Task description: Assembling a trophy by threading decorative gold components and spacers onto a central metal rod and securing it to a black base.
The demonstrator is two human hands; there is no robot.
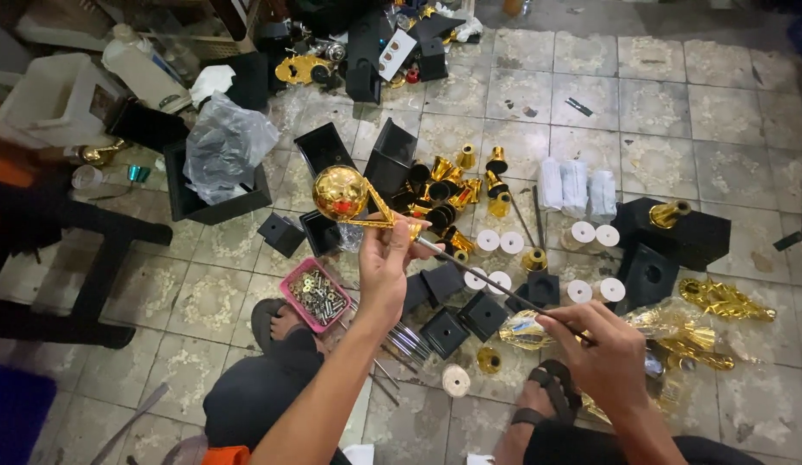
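Between the closed fingers of the left hand [385, 258] a golden ball topper [348, 198] is gripped; a thin metal rod [496, 286] is pinched by the right hand [603, 353].

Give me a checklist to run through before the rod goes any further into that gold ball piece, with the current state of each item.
1. Left hand grips the gold ball-topped trophy piece by its lower end: ok.
2. Right hand pinches the thin dark metal rod at its near end: ok.
3. Rod tip meets the trophy piece's base at the left fingers: ok.
4. Rod seated inside the piece: cannot tell, fingers hide the joint.
5. Pink tray of metal screws lies close beside the left forearm: ok.
6. Black square plastic bases lie on the tiled floor under the hands: ok.
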